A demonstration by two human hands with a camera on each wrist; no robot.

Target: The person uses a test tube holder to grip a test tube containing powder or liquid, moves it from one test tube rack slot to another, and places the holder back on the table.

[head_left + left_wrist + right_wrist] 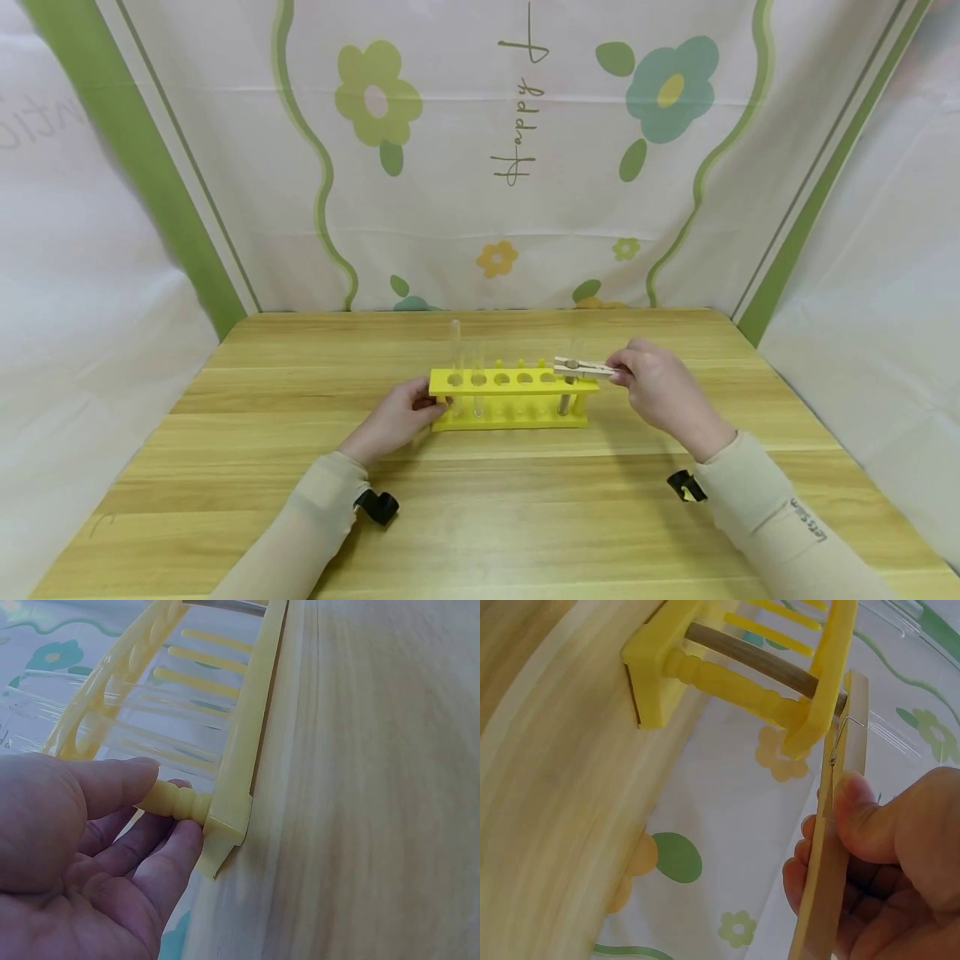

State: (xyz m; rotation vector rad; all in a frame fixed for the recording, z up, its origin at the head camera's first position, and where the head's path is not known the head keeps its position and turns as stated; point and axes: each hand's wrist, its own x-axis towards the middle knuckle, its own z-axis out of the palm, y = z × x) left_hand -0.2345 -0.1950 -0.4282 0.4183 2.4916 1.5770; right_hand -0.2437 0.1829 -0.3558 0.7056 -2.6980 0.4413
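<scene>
A yellow test tube rack [517,390] stands upright on the table. My left hand [396,417] holds its left end, and in the left wrist view thumb and fingers pinch the ridged end post [180,801]. My right hand [663,387] grips a wooden test tube clamp [588,369], the thumb pressed along its handle [823,877]. At the rack's right end, the clamp's tip meets a test tube with dark contents [754,658] just above the top bar. How tightly it grips the tube I cannot tell. Two clear test tubes [456,342] stand in the left holes.
Several yellow pegs [521,364] rise along the rack's back. Under everything lies a wood-grain table [510,517]. A white flowered cloth [465,200] hangs behind the far edge, with more white cloth at both sides. Black straps [377,507] circle the wrists.
</scene>
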